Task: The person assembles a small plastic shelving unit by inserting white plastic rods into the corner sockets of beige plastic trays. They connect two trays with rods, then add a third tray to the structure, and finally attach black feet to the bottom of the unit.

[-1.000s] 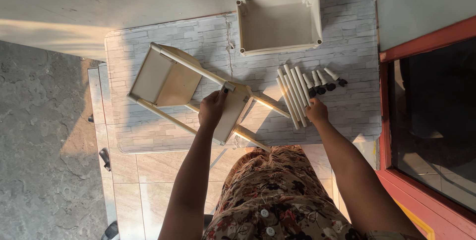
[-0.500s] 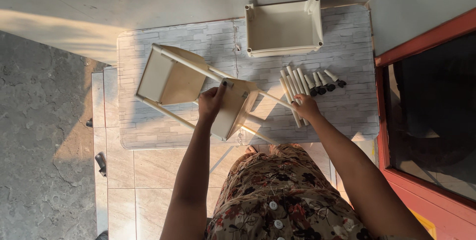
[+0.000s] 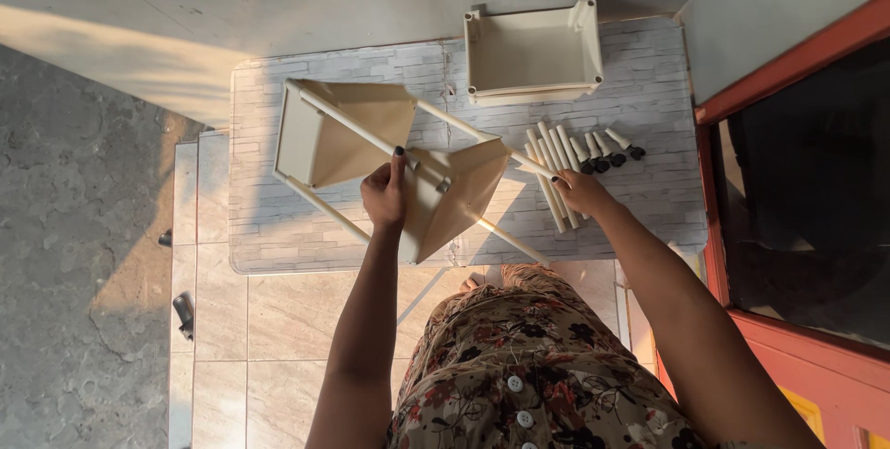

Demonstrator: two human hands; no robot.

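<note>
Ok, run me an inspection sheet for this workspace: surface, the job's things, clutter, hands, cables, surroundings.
Surface: brick-patterned mat on tiled floor.
Job's things: cream shelf frame, two trays joined by tubes, lying tilted; row of loose cream tubes; spare cream tray apart at the mat's far edge.
Clutter: black-tipped short pieces beside the tubes.
Hands: left hand grips the frame; right hand rests on the tubes.
Cables: nothing seen.
Surroundings: red door frame, rough grey ground.

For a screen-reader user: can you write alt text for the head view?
A person's left hand grips a half-built cream shelf rack on a brick-patterned mat. Their right hand touches a row of cream tubes; a loose tray lies beyond.
</note>
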